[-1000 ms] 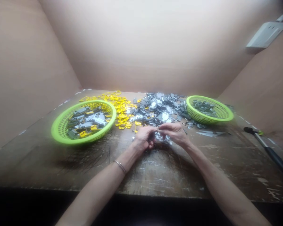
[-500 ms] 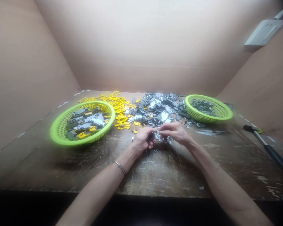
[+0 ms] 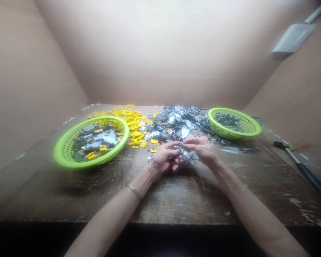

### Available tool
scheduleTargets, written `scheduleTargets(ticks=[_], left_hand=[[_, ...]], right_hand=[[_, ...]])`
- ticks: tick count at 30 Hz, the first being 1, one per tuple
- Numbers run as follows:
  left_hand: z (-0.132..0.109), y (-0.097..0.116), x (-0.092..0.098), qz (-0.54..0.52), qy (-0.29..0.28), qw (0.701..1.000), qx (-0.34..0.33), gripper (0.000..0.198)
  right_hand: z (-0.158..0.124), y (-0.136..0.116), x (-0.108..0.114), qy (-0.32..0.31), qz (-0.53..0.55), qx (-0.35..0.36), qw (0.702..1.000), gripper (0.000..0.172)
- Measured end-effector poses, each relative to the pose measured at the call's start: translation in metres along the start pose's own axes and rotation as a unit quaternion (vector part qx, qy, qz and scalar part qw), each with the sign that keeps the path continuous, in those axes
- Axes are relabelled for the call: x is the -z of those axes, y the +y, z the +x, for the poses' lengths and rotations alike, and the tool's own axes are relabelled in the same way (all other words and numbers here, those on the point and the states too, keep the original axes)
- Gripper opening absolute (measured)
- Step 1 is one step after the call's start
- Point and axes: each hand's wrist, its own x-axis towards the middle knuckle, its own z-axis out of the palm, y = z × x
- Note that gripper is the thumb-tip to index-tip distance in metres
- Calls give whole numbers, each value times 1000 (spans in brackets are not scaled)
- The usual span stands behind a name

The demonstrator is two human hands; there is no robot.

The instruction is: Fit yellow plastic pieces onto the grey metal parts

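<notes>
My left hand is curled, palm up, around a small dark part that its fingers mostly hide. Its thumb and fingertips meet those of my right hand, which pinches something too small to make out. Both hands are just above the table, in front of a heap of grey and silvery metal-looking parts. Yellow frame-shaped pieces lie spread to the left of that heap.
At the left, a lime-green basket holds grey and yellow toy-car-like pieces. Another green basket at the right contains small dark parts. A black-handled tool lies along the right side of the wooden table. A white power socket is on the wall.
My right hand has shifted slightly, and its fingertips now come closer to those of my left. The whole view has moved a little. Baskets and heaps look the same.
</notes>
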Motion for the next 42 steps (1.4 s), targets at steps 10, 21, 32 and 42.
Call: scheduleTargets(ticks=[10,21,32,42], left_hand=[[1,0,0,13,17,1000,2,25],[1,-2,0,5,47,999,7,28],[-1,-3,-10,-30,136,990,21,33],[1,-7,-12,-23,295,955,-31,19]], right_hand=[[0,6,1,-30,-27,11,999,14],[-1,3,3,-45,-74,80,993,10],[0,12,-2,-49,-86,121,988,7],[-2,23,-19,5,-108,132,985,6]])
